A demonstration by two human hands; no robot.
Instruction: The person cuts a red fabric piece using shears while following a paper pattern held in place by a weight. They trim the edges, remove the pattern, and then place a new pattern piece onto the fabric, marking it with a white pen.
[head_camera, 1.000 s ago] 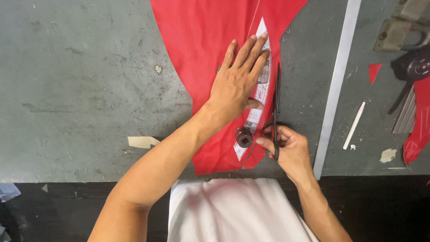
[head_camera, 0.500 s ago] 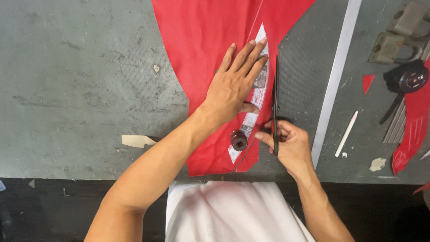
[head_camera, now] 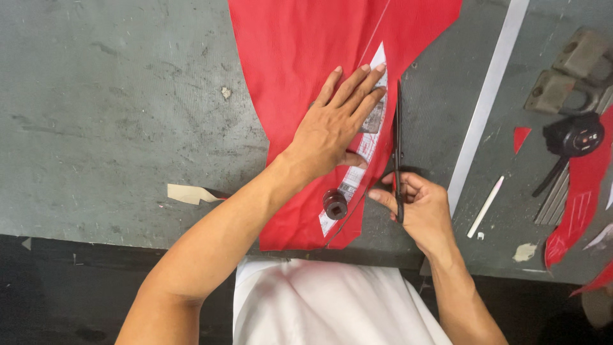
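Head view. A grey, scuffed worktable (head_camera: 115, 115) carries a piece of red fabric (head_camera: 294, 57) that runs from the far edge down to the near edge, narrowing toward the person.

The left hand (head_camera: 335, 124) lies flat on the fabric, palm down, fingers spread and straight, pressing a narrow white paper pattern strip (head_camera: 357, 169) against the cloth. It clamps nothing; it only bears down.

A small dark cylindrical weight (head_camera: 334, 204) stands on the near end of the strip, just beside the left wrist.

The right hand (head_camera: 418, 211) is closed around the handles of black scissors (head_camera: 398, 134), near the table's near edge. The blades point toward the far edge and run along the right edge of the fabric, just beside the pattern strip and the left fingertips. Whether the blades are parted or shut cannot be told.

The two hands are apart, the scissors between them.

Right of the scissors, a long metal ruler (head_camera: 488, 96) lies slanting from the far edge toward the near edge. A white chalk stick (head_camera: 485, 206) lies just right of its lower end.

At the right edge: a small red scrap (head_camera: 521, 137), a black round-headed tool (head_camera: 571, 137), grey metal blocks (head_camera: 565, 80), and further red cloth pieces (head_camera: 584, 191).

A cream paper scrap (head_camera: 188, 193) lies on the table's left part, near the near edge.
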